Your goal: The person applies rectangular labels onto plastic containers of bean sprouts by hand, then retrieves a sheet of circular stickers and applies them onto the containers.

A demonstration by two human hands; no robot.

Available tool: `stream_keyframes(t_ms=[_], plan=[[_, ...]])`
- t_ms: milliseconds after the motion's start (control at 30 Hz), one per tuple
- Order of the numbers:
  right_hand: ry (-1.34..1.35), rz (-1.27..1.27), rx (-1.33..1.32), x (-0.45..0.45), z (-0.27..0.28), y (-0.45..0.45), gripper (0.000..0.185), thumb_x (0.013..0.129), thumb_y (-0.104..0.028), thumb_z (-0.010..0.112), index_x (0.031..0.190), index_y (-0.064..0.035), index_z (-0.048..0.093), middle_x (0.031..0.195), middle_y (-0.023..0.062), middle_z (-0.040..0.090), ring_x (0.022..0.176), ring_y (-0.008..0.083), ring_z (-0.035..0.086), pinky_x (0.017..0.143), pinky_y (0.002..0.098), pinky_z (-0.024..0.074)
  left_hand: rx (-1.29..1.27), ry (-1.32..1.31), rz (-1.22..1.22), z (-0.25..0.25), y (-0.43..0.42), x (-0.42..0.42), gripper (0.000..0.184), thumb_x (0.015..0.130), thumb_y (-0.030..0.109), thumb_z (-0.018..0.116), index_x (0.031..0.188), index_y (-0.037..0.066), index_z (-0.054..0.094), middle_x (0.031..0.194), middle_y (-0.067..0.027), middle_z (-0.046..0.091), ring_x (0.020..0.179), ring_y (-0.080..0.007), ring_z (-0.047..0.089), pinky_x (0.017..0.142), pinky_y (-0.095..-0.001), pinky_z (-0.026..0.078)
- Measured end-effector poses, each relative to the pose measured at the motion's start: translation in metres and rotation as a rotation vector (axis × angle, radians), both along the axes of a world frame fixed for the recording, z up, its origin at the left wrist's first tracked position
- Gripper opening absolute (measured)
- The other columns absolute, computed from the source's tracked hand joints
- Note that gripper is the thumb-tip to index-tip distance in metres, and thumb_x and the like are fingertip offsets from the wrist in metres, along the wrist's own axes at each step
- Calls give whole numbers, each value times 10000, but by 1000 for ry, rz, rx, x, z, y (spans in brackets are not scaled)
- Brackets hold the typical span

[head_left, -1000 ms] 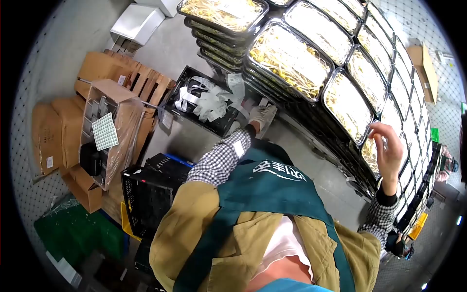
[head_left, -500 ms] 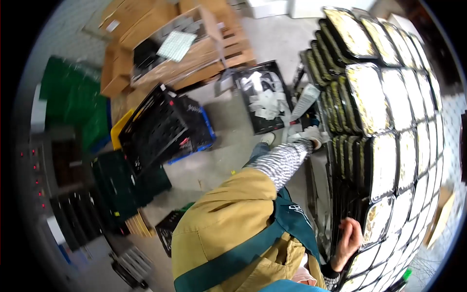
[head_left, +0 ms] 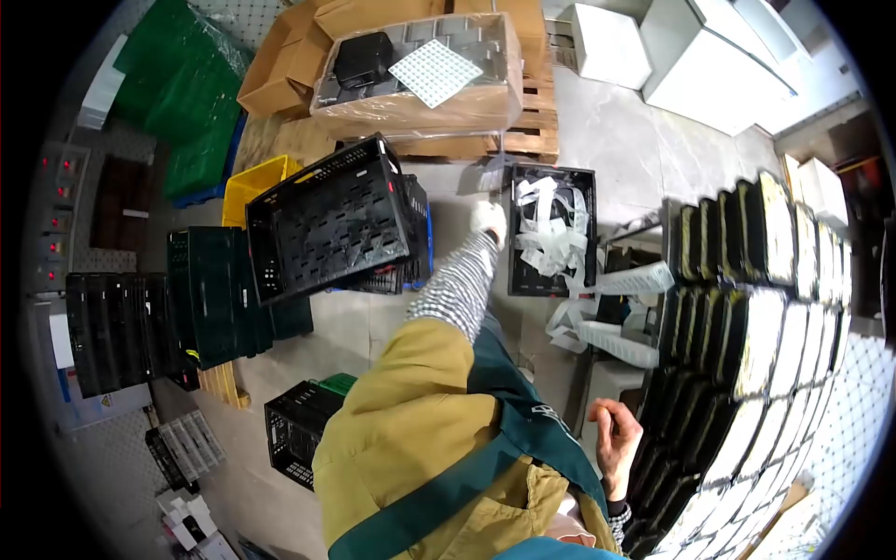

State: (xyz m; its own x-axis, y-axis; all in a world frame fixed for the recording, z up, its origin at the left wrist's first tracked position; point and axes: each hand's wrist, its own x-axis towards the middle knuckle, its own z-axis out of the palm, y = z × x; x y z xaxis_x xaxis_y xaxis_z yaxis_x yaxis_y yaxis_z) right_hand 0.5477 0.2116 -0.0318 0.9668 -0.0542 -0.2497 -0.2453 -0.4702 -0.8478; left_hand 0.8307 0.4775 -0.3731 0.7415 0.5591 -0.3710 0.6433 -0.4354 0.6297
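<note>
My left hand, in a white glove, reaches forward at the end of a checked sleeve. It is just left of a black crate that holds white paper-like strips. A grey wisp of wrap hangs just beyond the glove. The glove's fingers are too small and blurred to make out. My right hand is bare and low by my body, loosely curled with nothing in it. Beside it, to the right, stand tall stacks of black trays with pale, shiny faces.
Left stand a tilted black crate, a yellow crate and dark green crates. Ahead, a wrapped carton sits on a wooden pallet. White strip rolls lie by the tray stacks. White boxes stand at the back.
My left hand has moved away from the tray stacks to the left side of the strip crate. My view has turned right. My right hand is now a little apart from the trays.
</note>
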Motion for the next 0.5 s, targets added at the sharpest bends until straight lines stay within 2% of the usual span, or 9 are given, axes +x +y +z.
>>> stream_keyframes(t_ms=[100, 167, 233, 300, 333, 367, 400, 467, 500], plan=[[108, -33, 44, 54, -18, 42, 131, 920, -85, 569, 915, 28, 635, 783, 49, 642, 691, 99, 569, 647, 222, 459, -153, -135, 310, -16, 110, 97, 373, 816, 382, 576, 900, 32, 673, 955, -180, 673, 942, -312, 641, 827, -383, 492], [199, -89, 116, 90, -41, 66, 135, 928, -67, 552, 959, 39, 629, 815, 72, 660, 714, 106, 591, 681, 230, 478, -135, -113, 302, -61, 179, 169, 427, 811, 423, 621, 1022, 52, 648, 1037, -139, 658, 954, -297, 614, 829, -413, 482], [263, -142, 134, 132, -52, 98, 101, 890, -29, 564, 934, 28, 635, 793, 98, 674, 708, 134, 634, 683, 256, 493, -340, -201, 579, -22, 197, 203, 505, 789, 411, 664, 1111, 27, 593, 1152, -132, 612, 1018, -278, 581, 859, -416, 462], [319, -13, 20, 179, -80, 121, 120, 888, -26, 562, 981, 6, 630, 804, 96, 682, 707, 147, 656, 688, 256, 495, -453, -227, 745, -49, 237, 270, 561, 763, 392, 716, 1134, -2, 570, 1221, -137, 568, 1060, -265, 553, 890, -422, 442], [332, 2, -9, 192, -86, 127, 120, 883, -23, 563, 977, 4, 632, 812, 98, 685, 710, 154, 661, 689, 256, 495, -628, -210, 784, -43, 246, 285, 619, 729, 373, 761, 1167, -11, 550, 1254, -156, 540, 1100, -234, 531, 914, -405, 427], [345, 16, -39, 205, -91, 132, 120, 878, -19, 564, 973, 3, 635, 819, 100, 687, 714, 161, 665, 689, 256, 496, -757, -299, 743, -66, 261, 303, 592, 733, 311, 776, 1191, 12, 550, 1244, -148, 550, 1109, -224, 523, 911, -392, 426], [353, -5, -51, 217, -95, 136, 124, 877, -21, 563, 974, 1, 637, 823, 102, 688, 716, 164, 666, 689, 257, 497, -726, -263, 514, -99, 277, 315, 531, 801, 275, 689, 1237, 22, 520, 1281, -139, 524, 1145, -224, 501, 938, -377, 410], [373, -39, -74, 235, -99, 143, 132, 874, -25, 561, 976, -2, 641, 829, 105, 688, 719, 169, 669, 689, 258, 498, -922, -347, 389, -196, 299, 339, 390, 895, 184, 561, 1252, 32, 518, 1226, -85, 569, 1105, -188, 531, 915, -314, 431], [372, -37, -94, 242, -102, 145, 136, 873, -29, 560, 977, -5, 643, 830, 106, 688, 720, 171, 669, 687, 259, 499, -1153, -476, 491, -235, 306, 349, 317, 921, 128, 521, 1221, 31, 546, 1134, -40, 639, 1030, -151, 582, 866, -264, 467]])
